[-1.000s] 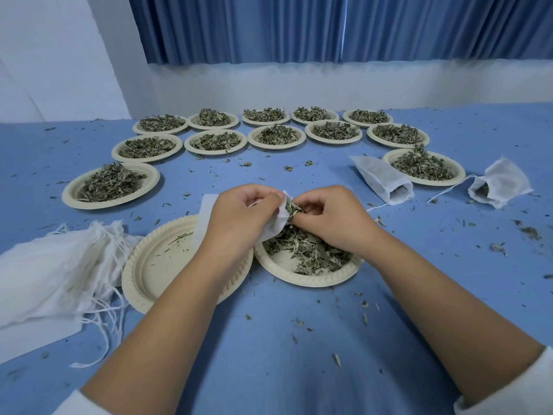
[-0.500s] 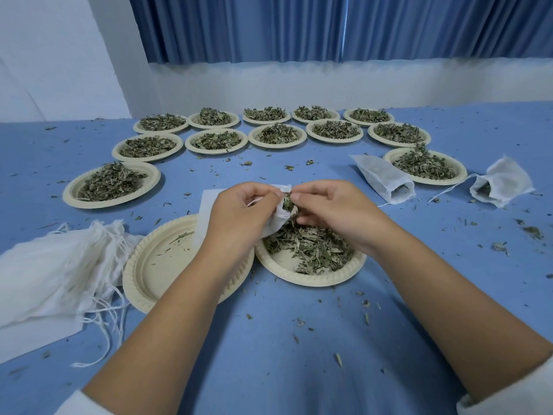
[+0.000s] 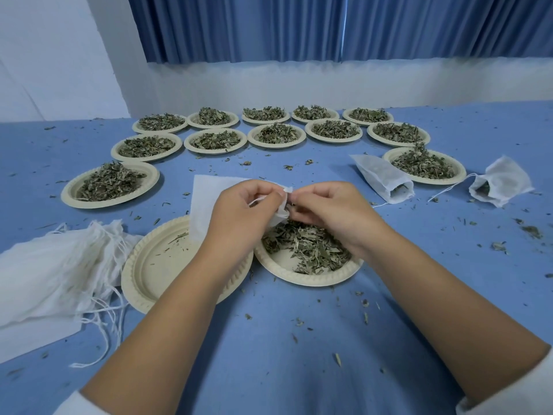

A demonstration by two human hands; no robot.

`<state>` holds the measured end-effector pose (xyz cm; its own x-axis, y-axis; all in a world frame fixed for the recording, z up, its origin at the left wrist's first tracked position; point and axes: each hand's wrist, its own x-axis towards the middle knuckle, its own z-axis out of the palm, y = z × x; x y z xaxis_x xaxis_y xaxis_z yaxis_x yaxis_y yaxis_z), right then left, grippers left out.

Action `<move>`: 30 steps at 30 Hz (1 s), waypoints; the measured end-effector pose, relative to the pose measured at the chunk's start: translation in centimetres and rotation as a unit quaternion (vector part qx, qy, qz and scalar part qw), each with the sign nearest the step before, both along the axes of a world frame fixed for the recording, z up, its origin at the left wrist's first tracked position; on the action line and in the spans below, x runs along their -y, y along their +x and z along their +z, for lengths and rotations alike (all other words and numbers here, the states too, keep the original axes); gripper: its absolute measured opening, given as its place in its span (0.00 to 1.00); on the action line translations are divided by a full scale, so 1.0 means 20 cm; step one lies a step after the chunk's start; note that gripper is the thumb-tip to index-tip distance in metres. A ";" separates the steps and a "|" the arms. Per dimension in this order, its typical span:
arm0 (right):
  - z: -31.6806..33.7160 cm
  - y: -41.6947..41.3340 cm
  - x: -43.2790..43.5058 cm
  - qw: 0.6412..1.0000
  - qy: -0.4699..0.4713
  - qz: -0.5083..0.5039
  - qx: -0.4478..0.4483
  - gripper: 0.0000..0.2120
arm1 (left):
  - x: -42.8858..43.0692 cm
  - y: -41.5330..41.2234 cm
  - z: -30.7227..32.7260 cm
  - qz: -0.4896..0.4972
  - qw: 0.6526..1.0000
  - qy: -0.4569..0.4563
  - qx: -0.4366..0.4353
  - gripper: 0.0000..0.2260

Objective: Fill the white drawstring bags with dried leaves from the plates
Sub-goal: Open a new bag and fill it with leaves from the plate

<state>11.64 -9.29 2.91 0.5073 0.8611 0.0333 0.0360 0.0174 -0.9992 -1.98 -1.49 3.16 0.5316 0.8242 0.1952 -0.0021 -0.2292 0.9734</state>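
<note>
The left grip [image 3: 248,214] holds a white bag [image 3: 209,199] by its mouth. Thumb and fingers pinch the cloth, and the string [image 3: 256,201] crosses the fingers. The right grip [image 3: 329,211] is curled, with its fingertips at the bag's mouth, close against the left grip's. I cannot tell whether they pinch leaves or cloth.

The mouth hangs just above a plate [image 3: 299,277] holding a heap of leaves [image 3: 308,250]. The bag's body stretches left behind the left grip, over the rim of a second plate [image 3: 149,265] that carries only a few scraps. Left of that lies a pile of bags [image 3: 54,271] with loose strings.

Off to the right, a side bag [image 3: 383,181] and an outer bag [image 3: 499,184] lie on the tabletop [image 3: 269,354], leaves showing in their mouths. One heaped plate sits between them. The far plates [image 3: 146,157], all heaped, curve across the back. Leaf crumbs dot the blue tabletop.
</note>
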 end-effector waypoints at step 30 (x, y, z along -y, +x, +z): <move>0.03 0.03 0.02 0.999 -0.046 0.002 -0.004 0.09 | 0.01 -0.01 0.02 0.011 0.999 -0.039 0.000 0.06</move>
<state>12.14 -9.61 3.49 0.5046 0.8619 -0.0498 0.0282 -0.0742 -0.9968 -2.20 -1.65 3.57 0.5129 0.8486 0.1295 0.0020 -0.1521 0.9884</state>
